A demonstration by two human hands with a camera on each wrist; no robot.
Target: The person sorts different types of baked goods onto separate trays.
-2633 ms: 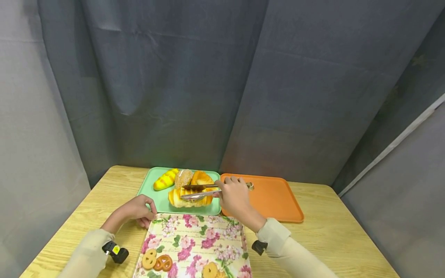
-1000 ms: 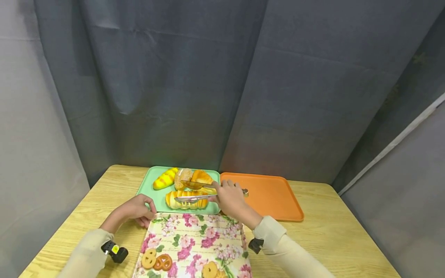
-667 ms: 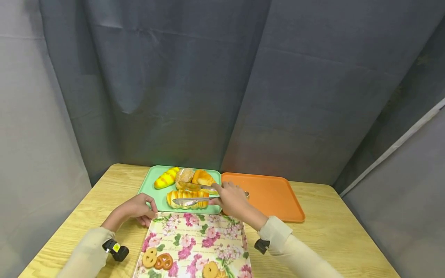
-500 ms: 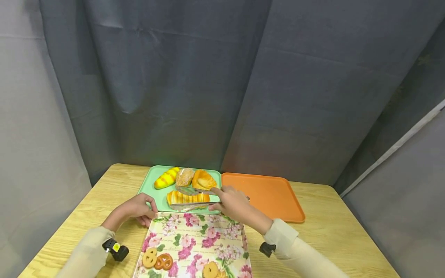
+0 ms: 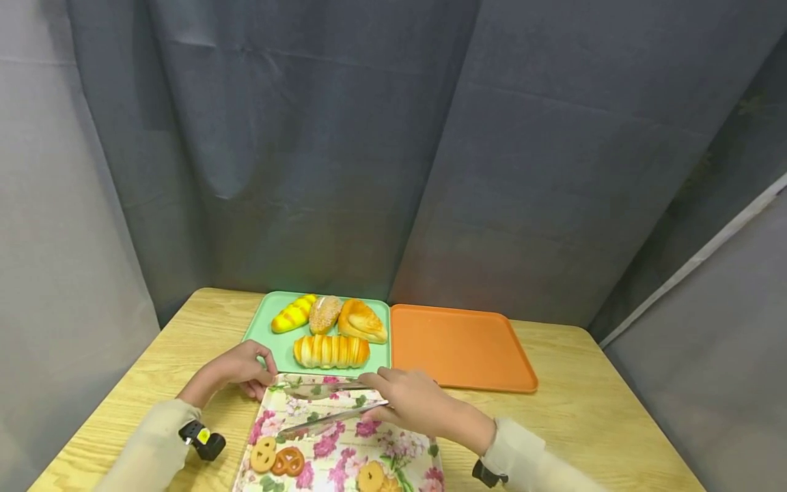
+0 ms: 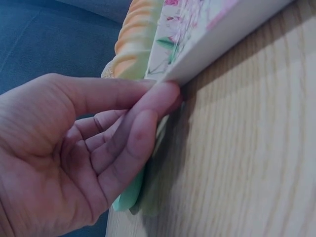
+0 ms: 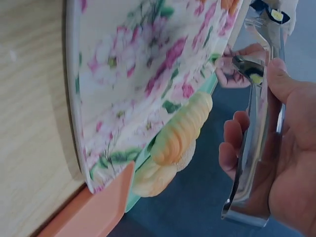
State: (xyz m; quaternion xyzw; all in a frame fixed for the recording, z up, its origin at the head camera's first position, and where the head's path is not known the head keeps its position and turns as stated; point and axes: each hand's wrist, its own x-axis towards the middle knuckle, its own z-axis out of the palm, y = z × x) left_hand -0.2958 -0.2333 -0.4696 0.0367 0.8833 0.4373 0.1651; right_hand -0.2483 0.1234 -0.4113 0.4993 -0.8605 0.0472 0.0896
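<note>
In the head view my left hand [image 5: 242, 369] is at the far left corner of a floral tray [image 5: 406, 444]. The left wrist view shows its thumb and forefinger pinching that tray's edge [image 6: 197, 66]. My right hand [image 5: 421, 404] holds metal tongs [image 5: 335, 417] over the floral tray, their arms spread with nothing between the tips. In the right wrist view the tongs [image 7: 254, 168] lie between thumb and curled fingers. A ridged bread roll [image 5: 332, 351] lies at the front of the green tray [image 5: 264, 335]. Pretzel cookies [image 5: 289, 462] sit near the floral tray's left edge.
Behind the roll on the green tray are a yellow bread [image 5: 294, 314], a seeded bun [image 5: 324, 314] and a golden folded pastry [image 5: 363, 321]. An orange tray [image 5: 461, 348] stands to the right. More cookies [image 5: 371, 477] lie at the front. A grey curtain [image 5: 307, 171] hangs behind.
My right hand has drawn the tongs back from over the ridged roll toward me, above the floral tray, and their arms have spread. The roll stays on the green tray. My left hand keeps its place.
</note>
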